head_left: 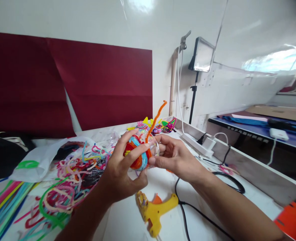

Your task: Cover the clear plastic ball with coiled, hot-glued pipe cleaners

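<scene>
My left hand (127,164) is wrapped round a clear ball (155,147) that is partly covered with coiled pipe cleaners in orange, light blue, red and yellow. From its top an orange pipe cleaner (156,121) sticks up, its tip slightly bent. The fingers of my right hand (173,155) pinch the ball's right side, with the thumb against the orange coils. What lies behind my fingers is hidden. On the white table just below my hands rests a yellow glue gun (158,211) with an orange trigger.
Tangled pipe cleaners (62,197) spread over the left side, beside straight ones (7,204). Finished colourful figures (169,125) stand at the back. A power strip (198,145) lies along the right edge board (238,164). A black cable (203,214) trails from the glue gun.
</scene>
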